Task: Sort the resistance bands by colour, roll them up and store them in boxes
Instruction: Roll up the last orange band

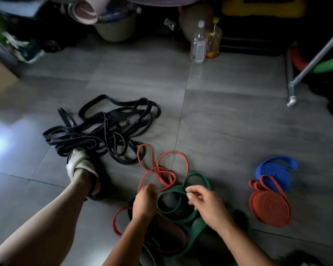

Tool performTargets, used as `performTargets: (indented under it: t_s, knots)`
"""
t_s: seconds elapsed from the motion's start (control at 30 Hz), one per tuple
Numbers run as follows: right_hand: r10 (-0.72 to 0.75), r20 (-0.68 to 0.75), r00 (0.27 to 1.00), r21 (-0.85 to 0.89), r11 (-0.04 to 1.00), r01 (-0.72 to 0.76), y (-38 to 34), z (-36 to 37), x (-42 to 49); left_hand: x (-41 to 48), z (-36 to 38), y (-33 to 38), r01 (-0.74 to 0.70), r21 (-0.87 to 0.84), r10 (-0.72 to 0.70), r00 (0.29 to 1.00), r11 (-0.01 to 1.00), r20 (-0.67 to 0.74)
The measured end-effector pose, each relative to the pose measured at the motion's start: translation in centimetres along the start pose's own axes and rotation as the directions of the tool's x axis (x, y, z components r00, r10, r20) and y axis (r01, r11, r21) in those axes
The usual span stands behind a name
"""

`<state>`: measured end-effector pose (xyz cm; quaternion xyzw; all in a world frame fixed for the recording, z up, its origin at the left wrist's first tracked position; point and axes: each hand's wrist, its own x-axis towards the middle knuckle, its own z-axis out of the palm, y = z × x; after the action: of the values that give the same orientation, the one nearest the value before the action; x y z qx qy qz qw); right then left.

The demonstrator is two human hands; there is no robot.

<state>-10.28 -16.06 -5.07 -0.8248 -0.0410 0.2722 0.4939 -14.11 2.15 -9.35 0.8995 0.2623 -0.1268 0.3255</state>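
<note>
A tangle of green bands (181, 214) and thin red bands (161, 169) lies on the floor in front of me. My left hand (145, 202) has its fingers curled around a red band at the tangle's left side. My right hand (206, 202) pinches a green band loop near its top edge. A loose heap of black bands (108, 127) lies further left. At the right, a rolled red band (269, 206) lies flat, touching a rolled blue band (275, 171) behind it.
My left leg stretches out with a sandalled foot (81, 166) on the edge of the black heap. Two plastic bottles (200, 43) stand at the back, beside a bucket (115, 27). A metal stand leg (292, 93) is at right, and a cardboard box (0, 73) at left.
</note>
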Motion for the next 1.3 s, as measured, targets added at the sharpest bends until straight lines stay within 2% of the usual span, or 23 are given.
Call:
performTargets:
  t_s: [0.1,0.2,0.37,0.5,0.6,0.7,0.8,0.87,0.93,1.03,1.17,1.3]
  knots:
    - [0.035,0.020,0.999,0.057,0.998,-0.036,-0.7,-0.2,-1.3,-0.5,0.7,-1.1,0.003,-0.005,-0.002,0.988,1.000,0.152]
    - [0.108,0.030,0.994,0.067,0.992,-0.110,0.7,0.2,-2.4,-0.5,2.3,-2.5,-0.068,0.091,0.041,0.961,0.994,0.272]
    - [0.170,0.057,0.984,0.049,0.984,-0.173,2.3,0.5,-2.0,2.1,3.0,-4.0,-0.055,0.192,-0.003,0.957,0.980,0.290]
    - [0.139,0.061,0.988,0.010,0.990,-0.140,2.5,0.1,0.0,3.3,3.5,-4.4,-0.014,0.321,-0.094,0.943,0.947,0.318]
    - [0.078,0.032,0.996,-0.076,0.994,-0.075,2.2,-0.2,1.0,3.0,2.4,-2.3,-0.105,0.331,0.016,0.966,0.938,0.260]
    - [-0.053,0.010,0.999,-0.204,0.977,0.054,0.8,-0.5,1.4,1.9,-0.4,1.1,-0.234,0.143,0.191,0.946,0.962,0.262]
    - [-0.202,0.079,0.976,-0.294,0.931,0.216,-1.8,-0.9,1.1,0.0,-4.6,4.5,-0.355,-0.149,0.385,0.834,0.923,0.395]
    - [-0.307,0.116,0.945,-0.316,0.890,0.328,-4.1,-1.5,0.5,-1.8,-7.6,6.7,-0.375,-0.334,0.487,0.790,0.865,0.373]
    - [-0.382,0.124,0.916,-0.286,0.870,0.402,-7.0,-2.7,-0.7,-4.1,-10.8,8.8,-0.351,-0.470,0.531,0.780,0.810,0.331]
    - [-0.478,0.140,0.867,-0.290,0.817,0.498,-11.8,-5.1,-2.9,-7.2,-14.8,10.6,-0.375,-0.579,0.586,0.777,0.724,0.229]
    - [-0.437,0.214,0.874,-0.176,0.862,0.474,-18.5,-9.3,-7.4,-11.0,-18.3,11.6,-0.456,-0.623,0.597,0.802,0.636,0.022]
    - [-0.504,0.223,0.834,-0.049,0.849,0.526,-22.9,-12.2,-13.5,-15.8,-18.9,14.1,-0.380,-0.807,0.583,0.810,0.452,-0.054]
